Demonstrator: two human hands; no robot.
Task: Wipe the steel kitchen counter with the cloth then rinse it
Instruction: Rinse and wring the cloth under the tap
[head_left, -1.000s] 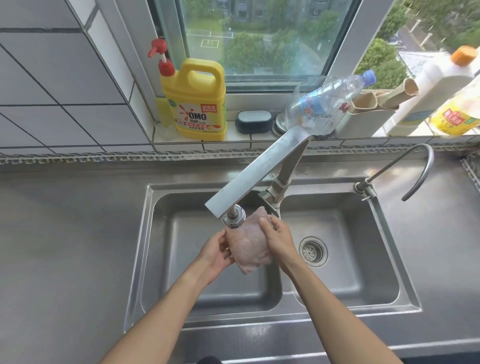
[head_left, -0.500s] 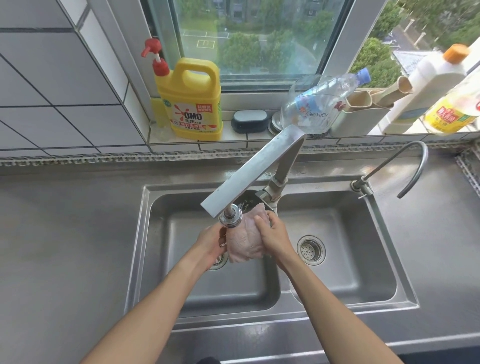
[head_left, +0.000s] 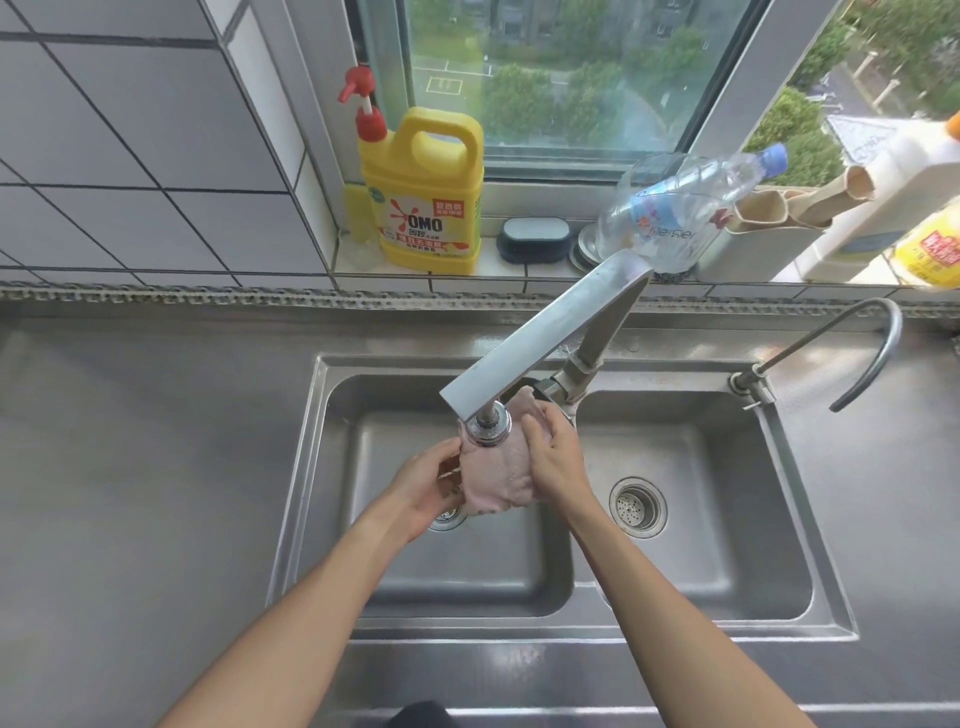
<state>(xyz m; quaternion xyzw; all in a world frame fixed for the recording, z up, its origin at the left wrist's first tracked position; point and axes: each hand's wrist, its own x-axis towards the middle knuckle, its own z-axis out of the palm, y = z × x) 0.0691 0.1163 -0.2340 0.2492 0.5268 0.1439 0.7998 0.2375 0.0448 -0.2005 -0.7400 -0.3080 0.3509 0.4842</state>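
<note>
Two hands hold one pale pink cloth (head_left: 496, 475) under the head of the flat steel faucet (head_left: 540, 348), over the left basin of the double sink (head_left: 306, 467) set in the steel counter (head_left: 145, 467), toward its back edge. Your left hand (head_left: 428, 480) takes the cloth's left edge, fingers curled round it; your right hand (head_left: 553, 457) lies over the cloth's right side, fingers bent across the top of the fabric. So each hand's grip is closed on the cloth, neither released.

Expect the cloth to be limp and, judging by its clinging, wrinkled surface, wet: heavier than it looks, sagging wherever you do not support it, and slick against the palm. It will not break, so you can squeeze it hard. Take it by the bunched sides as you do now, not by a single corner, or the soaked middle will droop and drip onto the counter's front edge.

Both forearms reach in from the front edge of the counter and converge at the cloth, wrists roughly level, left palm turned inward, the back of the right hand facing up. The cloth's top sits just under the faucet's round nozzle; whether water is running I cannot tell. Its lower edge hangs well above the basin floor, near the left drain (head_left: 447, 517).
</note>
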